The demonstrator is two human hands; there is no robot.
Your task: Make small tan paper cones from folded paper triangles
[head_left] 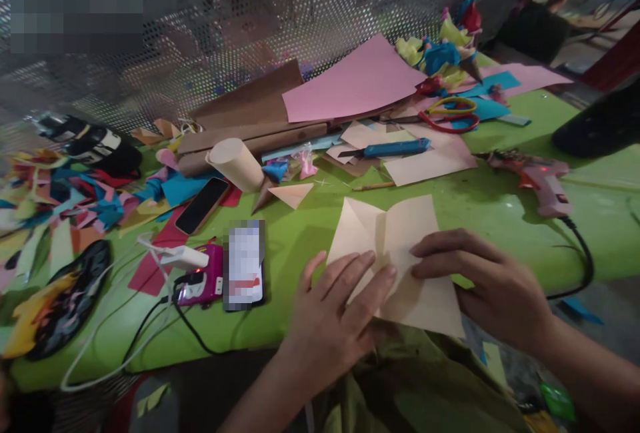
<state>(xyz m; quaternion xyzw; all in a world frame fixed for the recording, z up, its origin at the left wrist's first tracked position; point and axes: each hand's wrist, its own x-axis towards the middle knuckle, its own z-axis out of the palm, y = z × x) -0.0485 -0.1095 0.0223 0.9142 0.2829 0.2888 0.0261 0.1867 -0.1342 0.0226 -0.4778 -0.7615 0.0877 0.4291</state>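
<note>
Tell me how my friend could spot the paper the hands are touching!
Find the bright green table, then look at its near edge, where the left hand and right hand touch a cream sheet. Unlike the loose pale papers farther back, it has a crease down its middle.

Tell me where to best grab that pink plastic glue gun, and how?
I'd grip the pink plastic glue gun by its handle, coming from the near right. The handle slants toward the person, while the nozzle points left, away from that grip; the glowing red light suggests its tip may be hot. Mind the black cord at the handle's end.
</note>
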